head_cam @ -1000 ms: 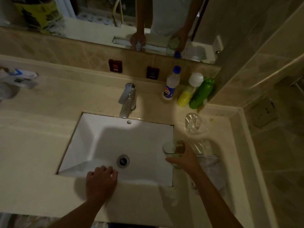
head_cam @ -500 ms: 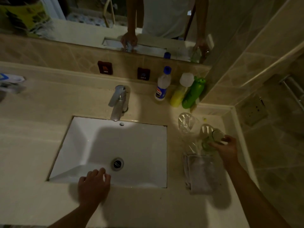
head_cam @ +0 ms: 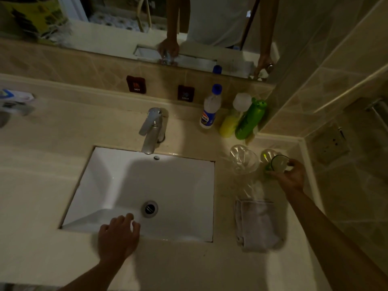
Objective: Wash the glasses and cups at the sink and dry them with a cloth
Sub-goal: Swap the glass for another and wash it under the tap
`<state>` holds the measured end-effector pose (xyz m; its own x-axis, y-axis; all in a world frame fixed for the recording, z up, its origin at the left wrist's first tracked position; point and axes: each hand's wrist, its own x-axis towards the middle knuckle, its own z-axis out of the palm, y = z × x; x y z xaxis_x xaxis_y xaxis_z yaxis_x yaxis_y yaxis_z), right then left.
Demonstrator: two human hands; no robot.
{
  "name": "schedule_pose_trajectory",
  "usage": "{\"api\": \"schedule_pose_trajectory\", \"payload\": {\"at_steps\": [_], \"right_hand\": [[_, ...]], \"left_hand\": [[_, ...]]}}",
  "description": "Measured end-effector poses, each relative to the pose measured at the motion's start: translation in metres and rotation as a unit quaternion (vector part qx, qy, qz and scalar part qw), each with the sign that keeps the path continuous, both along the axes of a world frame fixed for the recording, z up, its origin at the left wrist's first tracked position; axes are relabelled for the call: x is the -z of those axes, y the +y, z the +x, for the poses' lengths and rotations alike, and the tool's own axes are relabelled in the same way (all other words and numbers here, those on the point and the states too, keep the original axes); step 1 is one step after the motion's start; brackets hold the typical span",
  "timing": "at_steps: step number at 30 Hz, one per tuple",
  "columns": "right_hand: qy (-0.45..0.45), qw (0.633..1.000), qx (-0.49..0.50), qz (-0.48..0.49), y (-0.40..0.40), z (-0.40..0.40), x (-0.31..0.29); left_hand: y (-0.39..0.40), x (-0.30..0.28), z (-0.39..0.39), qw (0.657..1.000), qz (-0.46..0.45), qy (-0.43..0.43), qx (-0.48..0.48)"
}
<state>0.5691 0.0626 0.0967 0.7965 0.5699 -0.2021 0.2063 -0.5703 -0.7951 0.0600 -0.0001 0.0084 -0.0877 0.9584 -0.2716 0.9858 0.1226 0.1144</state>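
My right hand grips a small clear glass with a green tint, low over the counter in the right corner. Two other clear glasses stand there: a large one to its left and a small one right behind it. A further clear glass lies just above a folded grey cloth on the counter right of the white sink. My left hand rests on the sink's front rim, fingers loosely spread and holding nothing.
A chrome tap stands behind the sink. A white bottle with a blue cap, a yellow bottle and a green bottle stand against the back wall. Tiled wall closes the right side. Packets lie far left.
My right hand has carried the glass from the sink's right edge to the far right corner beside the other glasses. My left hand has stayed on the front rim.
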Motion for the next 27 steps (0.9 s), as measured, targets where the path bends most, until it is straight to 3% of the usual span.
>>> {"api": "schedule_pose_trajectory", "payload": {"at_steps": [11,17,21,25,27], "right_hand": [[-0.018,0.993,-0.111,-0.039,-0.021,0.006,0.004],[-0.085,0.996,0.005,-0.02,-0.052,-0.034,0.018],[-0.021,0.999,-0.01,-0.031,-0.054,-0.071,0.031],[0.12,0.989,-0.085,0.029,-0.021,-0.091,0.03],[0.128,0.984,-0.108,0.062,-0.005,-0.095,0.03]], "left_hand": [[-0.001,0.006,-0.002,1.0,0.005,0.005,0.004],[-0.001,0.007,-0.003,1.0,0.014,0.009,0.013],[-0.001,0.006,-0.002,1.0,0.006,0.014,0.017],[-0.001,0.006,-0.005,1.0,0.0,0.016,0.018],[-0.001,0.007,-0.005,0.999,-0.005,0.033,0.035]]}}
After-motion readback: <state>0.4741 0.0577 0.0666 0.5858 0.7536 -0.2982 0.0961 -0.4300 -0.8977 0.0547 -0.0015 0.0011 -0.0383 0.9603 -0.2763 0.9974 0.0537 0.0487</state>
